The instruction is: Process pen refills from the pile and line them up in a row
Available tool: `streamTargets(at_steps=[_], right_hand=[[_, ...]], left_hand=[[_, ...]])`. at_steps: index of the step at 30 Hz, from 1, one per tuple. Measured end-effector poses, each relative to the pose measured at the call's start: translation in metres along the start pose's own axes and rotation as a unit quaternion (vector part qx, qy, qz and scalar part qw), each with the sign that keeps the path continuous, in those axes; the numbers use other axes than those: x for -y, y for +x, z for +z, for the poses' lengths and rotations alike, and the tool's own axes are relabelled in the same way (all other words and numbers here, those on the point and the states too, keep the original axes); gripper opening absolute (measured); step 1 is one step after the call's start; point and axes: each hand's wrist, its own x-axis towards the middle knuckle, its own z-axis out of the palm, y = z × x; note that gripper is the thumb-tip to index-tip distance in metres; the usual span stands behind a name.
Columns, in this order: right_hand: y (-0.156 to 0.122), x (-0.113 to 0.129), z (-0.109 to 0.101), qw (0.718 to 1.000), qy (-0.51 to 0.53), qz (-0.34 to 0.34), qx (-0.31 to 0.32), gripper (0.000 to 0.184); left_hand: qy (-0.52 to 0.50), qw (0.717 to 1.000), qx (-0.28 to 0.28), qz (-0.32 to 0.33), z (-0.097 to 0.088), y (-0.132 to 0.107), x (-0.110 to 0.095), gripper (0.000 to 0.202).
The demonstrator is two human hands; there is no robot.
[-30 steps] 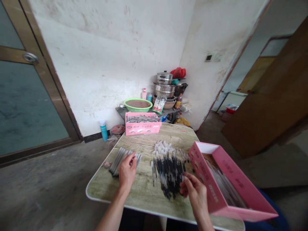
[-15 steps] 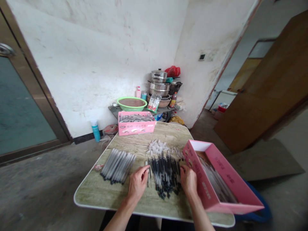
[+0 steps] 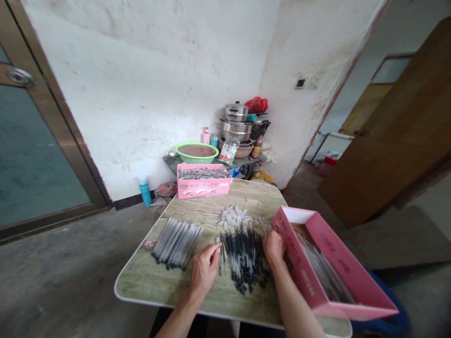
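My left hand (image 3: 204,269) rests on the wood-grain table (image 3: 169,281), its fingers pinched on a single pen (image 3: 219,256) at the left edge of a heap of black pen refills (image 3: 244,256). My right hand (image 3: 274,246) lies curled on the right edge of that heap, next to a large pink box (image 3: 317,267). What its fingers hold is hidden. A row of grey pens (image 3: 176,241) lies to the left. Clear caps (image 3: 234,217) are piled beyond the refills.
A second pink box (image 3: 204,187) of pens stands at the table's far edge. Behind it a low shelf carries a green basin (image 3: 196,152), stacked metal pots (image 3: 235,126) and bottles. A glass door (image 3: 31,155) is at left, a wooden door (image 3: 398,141) at right.
My left hand left the grey pens and moved right to the refill heap. My right hand moved up along the heap's right edge toward the pink box.
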Motion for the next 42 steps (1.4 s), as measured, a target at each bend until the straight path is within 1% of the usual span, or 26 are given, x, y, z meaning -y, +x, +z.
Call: streamTargets(at_steps=[3, 7, 11, 15, 20, 26, 29, 31, 33, 34, 36, 38, 40, 42], right_hand=[[-0.007, 0.000, -0.007, 1.000, -0.006, -0.020, -0.011, 0.022], [-0.022, -0.006, -0.016, 0.998, -0.005, -0.052, -0.026, 0.022], [-0.033, -0.013, -0.021, 0.998, -0.008, -0.066, -0.018, 0.017], [-0.034, -0.016, -0.022, 0.997, -0.005, -0.072, -0.005, 0.020], [-0.030, -0.012, -0.019, 0.998, 0.011, -0.066, 0.007, 0.021], [-0.035, -0.009, -0.022, 0.997, 0.063, -0.055, 0.002, 0.023], [-0.040, -0.008, -0.031, 0.993, 0.112, -0.048, -0.001, 0.020], [-0.045, -0.006, -0.040, 0.985, 0.163, -0.052, -0.002, 0.016], [-0.054, -0.003, -0.049, 0.969, 0.235, -0.073, 0.008, 0.013], [-0.059, 0.000, -0.053, 0.956, 0.278, -0.089, 0.020, 0.014], [-0.072, 0.004, -0.059, 0.920, 0.369, -0.122, 0.057, 0.022], [-0.084, 0.010, -0.059, 0.875, 0.451, -0.144, 0.096, 0.028], [-0.095, 0.016, -0.056, 0.834, 0.514, -0.152, 0.129, 0.028], [-0.104, 0.023, -0.051, 0.801, 0.559, -0.151, 0.152, 0.026]], left_hand=[[0.001, 1.000, -0.001, -0.002, 0.000, -0.001, 0.000, 0.027], [0.003, 1.000, 0.001, -0.004, -0.001, 0.000, -0.001, 0.028], [0.004, 1.000, 0.004, -0.007, -0.001, 0.000, -0.002, 0.028], [0.005, 1.000, 0.002, -0.009, -0.001, -0.001, -0.002, 0.028], [0.008, 1.000, -0.003, -0.003, 0.000, -0.002, -0.001, 0.027], [0.012, 1.000, -0.005, -0.002, -0.001, -0.002, 0.000, 0.027], [0.004, 1.000, -0.005, -0.005, -0.001, -0.002, 0.000, 0.027], [-0.010, 1.000, -0.005, -0.004, -0.002, -0.001, -0.002, 0.027], [-0.029, 1.000, -0.002, -0.003, -0.004, 0.000, -0.004, 0.026], [-0.039, 0.999, 0.003, -0.003, -0.006, 0.000, -0.005, 0.025], [-0.066, 0.998, 0.014, -0.002, -0.008, 0.001, -0.006, 0.024], [-0.105, 0.994, 0.028, -0.014, -0.009, 0.000, -0.008, 0.024], [-0.157, 0.984, 0.057, -0.053, -0.008, -0.001, -0.010, 0.025], [-0.221, 0.964, 0.107, -0.105, -0.005, -0.004, -0.015, 0.026]])
